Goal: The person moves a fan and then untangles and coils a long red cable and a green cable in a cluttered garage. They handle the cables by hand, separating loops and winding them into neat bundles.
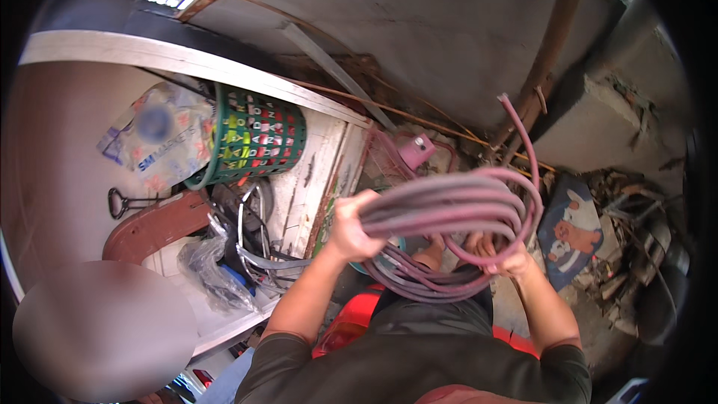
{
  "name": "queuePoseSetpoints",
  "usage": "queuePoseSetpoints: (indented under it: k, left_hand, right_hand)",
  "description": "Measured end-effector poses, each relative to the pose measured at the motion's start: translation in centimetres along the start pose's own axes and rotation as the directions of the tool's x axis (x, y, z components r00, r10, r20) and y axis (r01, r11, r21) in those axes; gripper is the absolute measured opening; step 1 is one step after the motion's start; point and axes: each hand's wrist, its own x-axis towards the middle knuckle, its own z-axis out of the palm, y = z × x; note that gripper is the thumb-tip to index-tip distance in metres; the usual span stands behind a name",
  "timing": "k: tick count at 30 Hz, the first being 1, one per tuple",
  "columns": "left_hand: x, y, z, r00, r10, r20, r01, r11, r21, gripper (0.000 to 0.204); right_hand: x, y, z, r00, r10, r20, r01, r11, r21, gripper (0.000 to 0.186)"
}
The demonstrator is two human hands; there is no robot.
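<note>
Item: coil of mauve hose (pixel 449 213), several loops, held in mid-air in front of the person's chest, free end (pixel 516 123) rising toward the wall. Left hand (pixel 351 228) clenched round the bundle's left side; right hand (pixel 501 254) closed on the lower right loops. Handling note: loops best kept equal and flat, left grip firm so none slips, free end fed in without twist. Adjacent: white shelf (pixel 314 172) carrying a green mesh basket (pixel 258 138) near its right edge.
</note>
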Motion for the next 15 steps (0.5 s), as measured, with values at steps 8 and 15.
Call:
queuePoseSetpoints:
  k: [8, 15]
  left_hand:
    - [-0.1, -3.9, -0.9, 0.965, -0.252, -0.072, 0.245, 0.965, -0.089, 0.04]
    - [0.4, 1.6, 5.6, 0.93, -0.176, 0.323, 0.191, 0.982, -0.014, 0.049]
  right_hand:
    - [2.6, -1.5, 5.4, 0.868, -0.247, -0.43, -0.073, 0.794, -0.604, 0.048]
    - [-4.4, -1.7, 2.4, 0.525, -0.597, -0.606, 0.179, 0.774, -0.608, 0.057]
